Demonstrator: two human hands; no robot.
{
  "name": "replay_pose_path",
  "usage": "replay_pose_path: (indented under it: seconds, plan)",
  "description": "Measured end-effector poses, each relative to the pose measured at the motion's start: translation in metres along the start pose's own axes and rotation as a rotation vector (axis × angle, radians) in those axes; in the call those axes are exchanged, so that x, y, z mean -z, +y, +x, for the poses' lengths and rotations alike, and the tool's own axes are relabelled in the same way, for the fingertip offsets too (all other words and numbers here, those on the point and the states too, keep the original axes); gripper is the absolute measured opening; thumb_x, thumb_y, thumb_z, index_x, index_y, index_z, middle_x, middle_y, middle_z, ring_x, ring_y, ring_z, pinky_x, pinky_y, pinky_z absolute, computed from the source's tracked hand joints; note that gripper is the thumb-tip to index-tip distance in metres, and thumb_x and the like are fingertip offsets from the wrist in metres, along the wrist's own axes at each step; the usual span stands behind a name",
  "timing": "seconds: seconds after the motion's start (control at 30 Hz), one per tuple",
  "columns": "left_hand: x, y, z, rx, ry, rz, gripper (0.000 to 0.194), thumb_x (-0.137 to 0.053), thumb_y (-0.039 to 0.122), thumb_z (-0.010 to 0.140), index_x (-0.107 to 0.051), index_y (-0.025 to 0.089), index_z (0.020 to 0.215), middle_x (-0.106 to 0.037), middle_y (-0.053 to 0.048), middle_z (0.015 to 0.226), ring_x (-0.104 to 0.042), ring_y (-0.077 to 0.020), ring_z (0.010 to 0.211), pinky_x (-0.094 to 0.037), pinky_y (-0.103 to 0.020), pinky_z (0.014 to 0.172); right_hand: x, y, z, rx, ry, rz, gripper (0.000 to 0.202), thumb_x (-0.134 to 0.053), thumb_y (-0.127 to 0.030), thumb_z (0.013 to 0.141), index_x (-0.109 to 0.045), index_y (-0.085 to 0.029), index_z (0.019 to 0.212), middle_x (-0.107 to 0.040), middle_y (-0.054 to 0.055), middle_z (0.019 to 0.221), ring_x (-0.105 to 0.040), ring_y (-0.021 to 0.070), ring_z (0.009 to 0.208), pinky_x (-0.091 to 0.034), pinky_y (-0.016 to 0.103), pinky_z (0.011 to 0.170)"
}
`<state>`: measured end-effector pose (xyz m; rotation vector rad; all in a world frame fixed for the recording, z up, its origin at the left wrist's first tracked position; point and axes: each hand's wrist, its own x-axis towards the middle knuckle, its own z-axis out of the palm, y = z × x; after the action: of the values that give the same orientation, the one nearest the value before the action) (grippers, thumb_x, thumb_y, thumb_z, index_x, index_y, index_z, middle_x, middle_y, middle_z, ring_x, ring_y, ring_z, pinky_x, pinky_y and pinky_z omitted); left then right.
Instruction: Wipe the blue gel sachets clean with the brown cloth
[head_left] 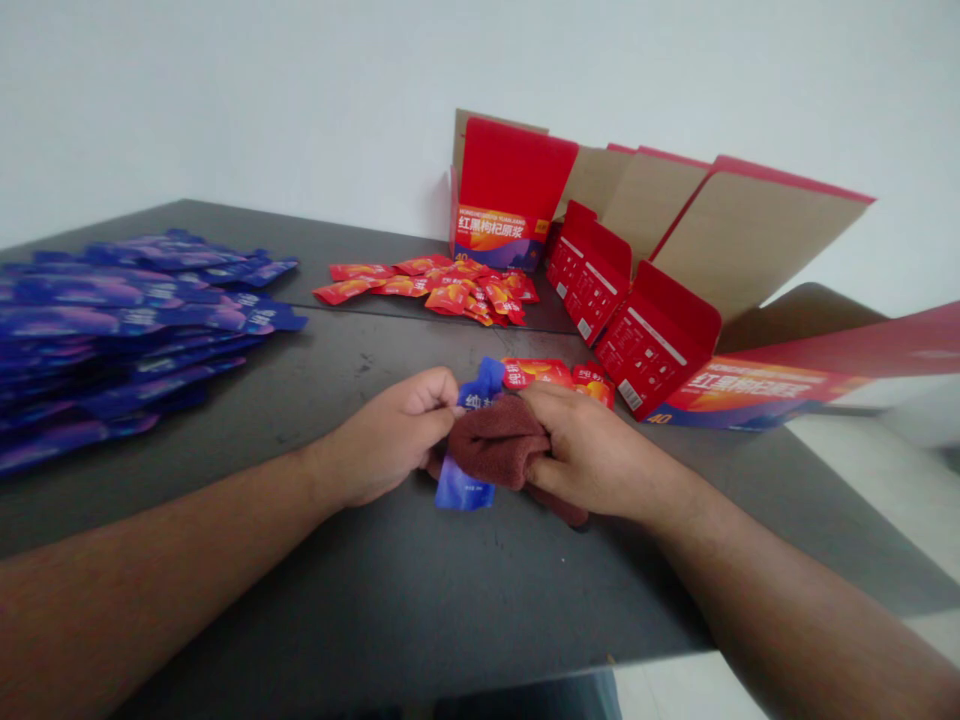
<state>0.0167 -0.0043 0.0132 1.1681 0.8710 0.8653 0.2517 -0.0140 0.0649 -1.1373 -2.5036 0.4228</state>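
Observation:
Near the middle of the dark table, my left hand (401, 432) pinches the left edge of a blue sachet (466, 488). A folded brown cloth (499, 440) is gripped in my right hand (585, 445) and lies against the sachet's front, covering its middle. White lettering shows near the sachet's top. Just behind my right hand lie two red sachets (536, 373), partly hidden by it. The tips of my right fingers are hidden by the cloth.
A large pile of blue sachets (135, 330) covers the table's left side. Red sachets (450, 285) form a heap at the back. Red printed cartons (510, 190) with raised flaps stand at the back and right. The table's front edge (525, 675) runs close to me.

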Motion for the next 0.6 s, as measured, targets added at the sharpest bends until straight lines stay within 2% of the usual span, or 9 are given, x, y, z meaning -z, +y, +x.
replay_pose_path:
  seconds: [0.07, 0.2, 0.27, 0.43, 0.6]
  plan:
    - [0.0008, 0.0001, -0.0006, 0.022, -0.021, 0.0, 0.029, -0.076, 0.035, 0.089, -0.05, 0.022, 0.089, -0.064, 0.003, 0.073, -0.063, -0.0138, 0.059, -0.05, -0.025, 0.055, 0.0004, -0.0007, 0.0002, -0.008, 0.058, -0.01, 0.024, -0.068, -0.012, 0.079, -0.069, -0.02, 0.102, -0.075, 0.006, 0.101, -0.068, 0.0233, 0.095, -0.051, 0.034, 0.081]
    - [0.0048, -0.0022, -0.0017, 0.031, -0.072, 0.079, 0.022, -0.071, 0.036, 0.095, -0.054, 0.022, 0.094, -0.064, 0.002, 0.076, -0.061, -0.0127, 0.059, -0.049, -0.024, 0.054, 0.0029, -0.0028, 0.0018, -0.138, 0.236, -0.046, 0.022, -0.068, -0.018, 0.086, -0.072, -0.021, 0.108, -0.077, 0.006, 0.104, -0.07, 0.0245, 0.096, -0.051, 0.035, 0.082]
    - [0.006, -0.0032, -0.0018, 0.029, -0.099, 0.094, 0.02, -0.069, 0.037, 0.098, -0.056, 0.022, 0.096, -0.065, 0.002, 0.078, -0.062, -0.0123, 0.059, -0.049, -0.024, 0.054, 0.004, -0.0042, 0.0018, -0.152, 0.231, -0.036, 0.022, -0.068, -0.018, 0.087, -0.073, -0.021, 0.108, -0.077, 0.006, 0.106, -0.07, 0.0245, 0.098, -0.051, 0.036, 0.083]
    - [0.0062, -0.004, -0.0012, 0.033, -0.113, 0.098, 0.021, -0.075, 0.035, 0.095, -0.06, 0.022, 0.101, -0.065, 0.004, 0.077, -0.06, -0.0105, 0.059, -0.045, -0.021, 0.054, 0.004, -0.006, -0.0002, -0.058, 0.074, 0.019, 0.026, -0.071, -0.013, 0.081, -0.073, -0.022, 0.106, -0.077, 0.004, 0.104, -0.071, 0.0237, 0.097, -0.053, 0.035, 0.085]
    - [0.0091, -0.0076, -0.0012, 0.004, -0.116, 0.108, 0.021, -0.068, 0.037, 0.099, -0.054, 0.022, 0.093, -0.063, 0.003, 0.075, -0.06, -0.012, 0.059, -0.046, -0.023, 0.054, 0.0065, -0.0025, 0.0018, -0.188, 0.255, -0.036, 0.026, -0.069, -0.021, 0.088, -0.074, -0.02, 0.113, -0.077, 0.008, 0.108, -0.072, 0.0268, 0.101, -0.053, 0.038, 0.087]
